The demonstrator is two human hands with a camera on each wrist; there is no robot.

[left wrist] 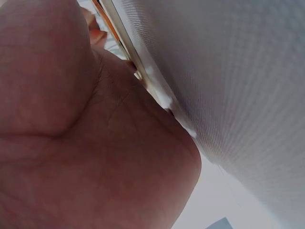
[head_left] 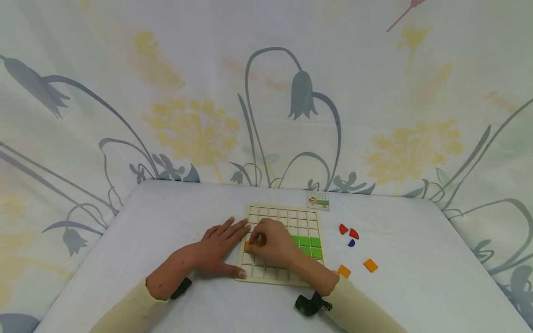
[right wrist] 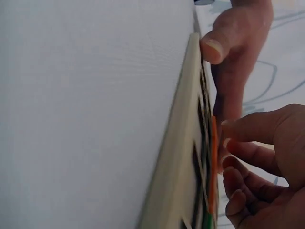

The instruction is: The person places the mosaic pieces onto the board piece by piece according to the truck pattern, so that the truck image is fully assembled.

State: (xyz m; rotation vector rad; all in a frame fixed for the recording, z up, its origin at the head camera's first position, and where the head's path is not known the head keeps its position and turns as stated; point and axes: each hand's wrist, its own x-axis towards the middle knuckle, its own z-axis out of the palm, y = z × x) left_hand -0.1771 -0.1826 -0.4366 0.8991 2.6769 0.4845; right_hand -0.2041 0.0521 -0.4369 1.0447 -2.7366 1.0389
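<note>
A pale wooden grid board (head_left: 266, 280) lies on the white-covered table. My left hand (head_left: 218, 252) rests against its left side, fingers stretched out, with the thumb on the lower left corner. Over the board's left part, my right hand (head_left: 276, 243) has bent fingers with their tips at orange tiles (head_left: 246, 246). In the right wrist view the orange tiles (right wrist: 213, 162) lie flat, and the fingertips (right wrist: 228, 143) are at their surface. Green tiles (head_left: 317, 253) fill several cells on the right; my right hand hides the middle cells. The left wrist view shows mostly my left palm (left wrist: 95, 143).
Right of the board lie two red rounded pieces (head_left: 343, 229), a blue half-round piece (head_left: 351, 243) and a loose orange square (head_left: 370, 265). Another orange square (head_left: 343, 271) sits beside my right wrist. A picture card (head_left: 318, 201) lies behind the board, before a flowered cloth backdrop.
</note>
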